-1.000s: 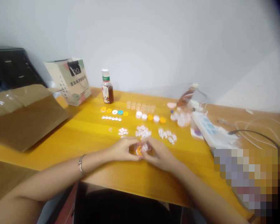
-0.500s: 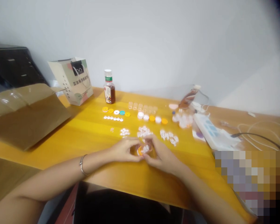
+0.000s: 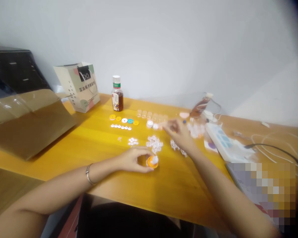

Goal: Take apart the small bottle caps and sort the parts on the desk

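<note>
My left hand (image 3: 135, 160) is closed around a small orange round cap (image 3: 152, 162), holding it low over the front of the table. A whitish piece (image 3: 155, 159) stands up from its middle. My right hand (image 3: 177, 132) is over the right end of the row of orange and white caps (image 3: 150, 124), just in front of a row of clear cups (image 3: 149, 115). Its fingers are smeared by motion, so I cannot make out whether anything is between them. Near my hands lie white lattice-like pieces (image 3: 154, 143), another group of them (image 3: 174, 144), and small white discs (image 3: 133, 141).
Rings (image 3: 124, 120) and small white parts (image 3: 121, 127) line up at left. Behind stand a drink bottle (image 3: 117, 96) and a paper bag (image 3: 80, 87). A cardboard box (image 3: 32, 125) occupies the left. A power strip (image 3: 220, 137) with cables and a leaning bottle (image 3: 200, 107) are at right.
My right hand has left the orange cap and moved away and to the right, towards the rows of caps and cups. My left hand still holds the cap in nearly the same place.
</note>
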### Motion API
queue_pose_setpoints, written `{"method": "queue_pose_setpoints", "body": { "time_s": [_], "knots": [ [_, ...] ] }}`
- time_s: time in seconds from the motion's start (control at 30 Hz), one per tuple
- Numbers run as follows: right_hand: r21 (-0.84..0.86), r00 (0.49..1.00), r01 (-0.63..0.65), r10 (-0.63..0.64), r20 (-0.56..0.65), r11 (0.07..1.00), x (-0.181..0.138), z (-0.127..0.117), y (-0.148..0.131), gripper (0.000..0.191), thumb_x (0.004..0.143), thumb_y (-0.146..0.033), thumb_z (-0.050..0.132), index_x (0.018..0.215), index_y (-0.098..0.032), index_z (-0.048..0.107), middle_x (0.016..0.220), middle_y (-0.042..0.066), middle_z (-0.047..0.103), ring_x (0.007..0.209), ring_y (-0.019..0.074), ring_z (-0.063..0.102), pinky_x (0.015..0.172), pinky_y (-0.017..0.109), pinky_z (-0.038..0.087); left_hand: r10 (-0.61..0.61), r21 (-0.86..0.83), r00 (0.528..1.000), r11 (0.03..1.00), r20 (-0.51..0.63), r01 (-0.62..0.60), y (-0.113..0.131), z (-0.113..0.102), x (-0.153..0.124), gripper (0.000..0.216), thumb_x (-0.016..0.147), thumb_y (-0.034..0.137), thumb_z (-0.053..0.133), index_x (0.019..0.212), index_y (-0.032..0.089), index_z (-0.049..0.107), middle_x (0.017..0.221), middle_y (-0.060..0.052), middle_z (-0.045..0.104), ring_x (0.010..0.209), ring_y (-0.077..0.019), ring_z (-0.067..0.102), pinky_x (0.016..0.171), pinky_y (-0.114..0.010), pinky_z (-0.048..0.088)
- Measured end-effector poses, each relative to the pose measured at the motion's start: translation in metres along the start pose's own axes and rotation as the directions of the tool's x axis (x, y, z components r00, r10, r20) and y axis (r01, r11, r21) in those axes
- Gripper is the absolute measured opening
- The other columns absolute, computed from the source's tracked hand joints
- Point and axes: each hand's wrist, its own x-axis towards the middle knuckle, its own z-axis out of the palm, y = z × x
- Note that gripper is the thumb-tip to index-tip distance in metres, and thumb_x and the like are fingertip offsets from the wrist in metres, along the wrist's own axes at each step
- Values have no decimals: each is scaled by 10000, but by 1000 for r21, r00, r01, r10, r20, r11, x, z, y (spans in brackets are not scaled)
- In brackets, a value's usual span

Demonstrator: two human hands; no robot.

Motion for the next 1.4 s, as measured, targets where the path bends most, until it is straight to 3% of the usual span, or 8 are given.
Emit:
{"method": "queue_pose_setpoints", "body": {
  "time_s": [0.13,0.33,0.73,0.83,0.97,1.13,1.27,1.4],
  "knots": [
    [-268,989,30,9,146,963,65,44,5,252,786,-286,559,1002,-157,562,914,72,613,795,164,576,718,291,444,66,13,996,998,-64,-65,-1,0,0,298,717,315,644,960,153,587,910,-62,632,822,-146,570,767,-273,441],
    [-329,982,18,45,183,944,113,105,12,303,735,-121,562,1037,-143,555,974,95,629,880,186,570,737,271,421,152,22,981,988,-124,-150,-6,-3,-3,328,701,321,660,966,143,586,883,-72,632,800,-155,576,745,-285,451],
    [-326,991,-31,72,113,945,112,109,10,220,697,-176,593,893,-167,492,773,41,603,665,156,530,596,245,381,162,41,974,987,-161,-157,-7,-5,-4,355,695,337,668,985,152,578,908,-78,631,827,-163,578,754,-294,453],
    [-260,997,-19,40,73,965,96,92,2,178,731,-260,590,851,-171,493,772,27,590,663,139,525,612,244,392,118,60,972,992,-203,-108,-7,-5,-3,322,715,343,653,959,147,578,882,-71,631,803,-159,574,744,-296,445],
    [85,997,5,-12,80,996,43,62,-12,188,793,-354,525,732,-178,504,674,-1,562,605,115,515,602,237,413,-13,124,952,991,-305,54,-8,-4,-1,294,725,387,642,886,147,583,818,-52,620,733,-149,551,693,-291,425],
    [406,974,-205,145,172,891,-48,34,-27,298,849,-453,410,847,-195,559,779,13,602,682,119,567,649,244,463,-115,203,943,962,-313,185,-8,1,-2,320,716,458,631,811,159,567,742,-16,586,679,-137,512,653,-275,401],
    [524,926,-341,184,329,781,-93,35,-31,269,727,-363,627,936,-218,539,882,18,627,829,144,602,787,285,480,-87,305,961,937,-264,168,-6,8,-3,310,730,456,616,763,157,541,712,-10,558,676,-138,504,641,-265,394],
    [566,892,-440,264,367,697,-99,45,-23,259,702,-319,655,902,-206,535,856,21,644,830,152,620,804,313,492,-75,414,985,900,-156,135,-5,9,-4,351,737,500,592,794,157,544,724,-18,557,681,-149,503,643,-277,393]
  ]
}}
